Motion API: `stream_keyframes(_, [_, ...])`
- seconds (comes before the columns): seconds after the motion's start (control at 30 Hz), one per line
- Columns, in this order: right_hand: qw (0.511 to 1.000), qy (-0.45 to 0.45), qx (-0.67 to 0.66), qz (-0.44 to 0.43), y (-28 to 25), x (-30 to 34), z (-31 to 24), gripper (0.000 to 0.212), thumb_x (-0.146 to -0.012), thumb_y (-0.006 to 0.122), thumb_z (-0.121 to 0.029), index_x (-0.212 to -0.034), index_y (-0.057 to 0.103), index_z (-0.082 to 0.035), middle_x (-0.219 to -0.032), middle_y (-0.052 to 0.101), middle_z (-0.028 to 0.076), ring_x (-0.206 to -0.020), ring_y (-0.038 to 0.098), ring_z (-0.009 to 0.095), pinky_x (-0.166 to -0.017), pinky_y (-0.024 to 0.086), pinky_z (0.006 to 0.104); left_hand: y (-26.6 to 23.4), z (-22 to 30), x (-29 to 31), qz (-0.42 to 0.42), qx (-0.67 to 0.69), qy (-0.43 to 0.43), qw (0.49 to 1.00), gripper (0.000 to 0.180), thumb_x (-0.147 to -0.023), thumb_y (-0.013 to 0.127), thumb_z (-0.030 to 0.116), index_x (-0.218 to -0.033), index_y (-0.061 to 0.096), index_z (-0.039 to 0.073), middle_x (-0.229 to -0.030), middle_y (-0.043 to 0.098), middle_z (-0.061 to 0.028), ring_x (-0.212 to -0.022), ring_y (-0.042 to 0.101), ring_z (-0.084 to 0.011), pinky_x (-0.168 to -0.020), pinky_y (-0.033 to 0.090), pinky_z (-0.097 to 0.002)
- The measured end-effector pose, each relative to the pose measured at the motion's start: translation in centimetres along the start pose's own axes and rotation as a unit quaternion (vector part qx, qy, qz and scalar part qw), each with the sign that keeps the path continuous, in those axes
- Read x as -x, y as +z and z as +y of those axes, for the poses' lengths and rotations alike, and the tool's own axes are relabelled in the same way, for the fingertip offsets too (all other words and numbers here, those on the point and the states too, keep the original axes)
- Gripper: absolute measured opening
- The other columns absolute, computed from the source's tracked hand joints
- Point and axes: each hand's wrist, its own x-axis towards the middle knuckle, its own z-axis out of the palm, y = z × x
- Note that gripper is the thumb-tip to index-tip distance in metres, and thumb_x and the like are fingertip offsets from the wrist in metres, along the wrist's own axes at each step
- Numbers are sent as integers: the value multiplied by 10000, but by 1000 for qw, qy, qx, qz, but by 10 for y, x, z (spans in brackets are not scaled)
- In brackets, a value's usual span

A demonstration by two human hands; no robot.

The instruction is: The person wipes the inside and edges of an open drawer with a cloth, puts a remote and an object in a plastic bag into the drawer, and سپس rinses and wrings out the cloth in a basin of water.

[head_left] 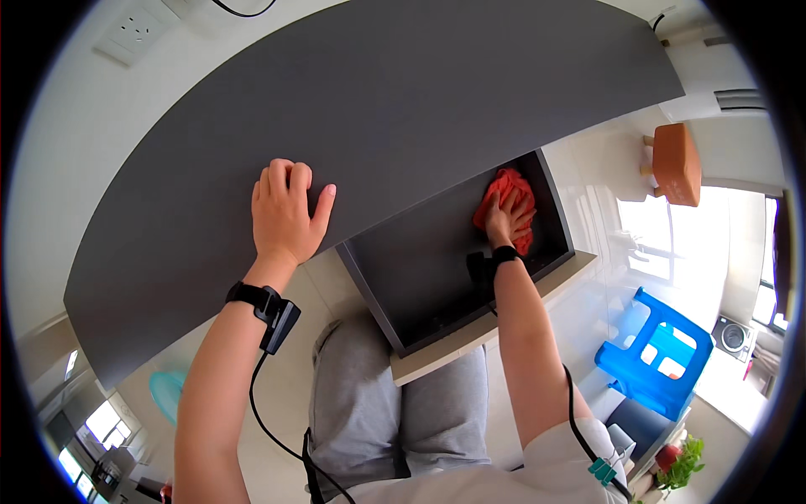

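My right hand reaches into the pulled-out dark drawer. Its fingers are spread over a crumpled red cloth, pressing it against the drawer's bottom near the far right corner. My left hand rests on the dark grey tabletop near its front edge, fingers loosely bent and thumb apart, with nothing visible in it. The drawer sticks out from under the tabletop, its pale front panel above my lap. Apart from the cloth, I make out nothing lying in it.
On the floor to the right stand a blue plastic stool and, farther off, an orange-brown stool. A green plant is at the lower right. Cables run from the black bands on my wrists. A wall socket is at the upper left.
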Motion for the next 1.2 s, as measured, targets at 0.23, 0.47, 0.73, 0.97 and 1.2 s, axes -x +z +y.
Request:
stream_keyframes(0.23, [1000,13,11,17,33,90,-25,642,-950,296,-500,-1486,156,-176,-1563,1,83,-1424,-65,354,-1078,11,636,-2,3,1,-10,-9,0,1000,224,-868,579,263,-866,444,84,-906,430,-72,-861,469,-266,-748,386,-390])
stream_keyframes(0.47, [955,-282,-4,88,44,62,-54,694,-929,376,-421,-1449,198,3,-1539,120,164,-1433,40,314,-1126,33,535,2,9,-2,-2,-17,18,1000,234,-872,571,266,-883,445,70,-911,432,-87,-870,472,-285,-748,391,-404])
stream_keyframes(0.73, [949,-305,58,59,15,2,-55,711,-926,356,-520,-1447,245,-49,-1532,182,106,-1431,87,269,-1140,43,499,2,7,2,-15,-19,14,1000,231,-874,563,258,-891,439,64,-916,423,-98,-871,464,-292,-754,385,-403])
stream_keyframes(0.97, [982,-155,3,107,8,-14,-4,703,-936,302,-545,-1440,259,-56,-1530,192,101,-1419,138,265,-1137,50,500,4,5,0,-15,-18,16,1000,236,-877,560,264,-891,441,61,-920,423,-101,-878,465,-293,-764,386,-402])
stream_keyframes(1.2, [994,79,-47,53,3,12,3,770,-933,251,-570,-1462,149,-19,-1542,119,126,-1432,26,290,-1135,23,502,3,4,0,-12,-21,19,1000,245,-881,557,276,-885,441,61,-919,422,-100,-876,467,-293,-769,390,-400])
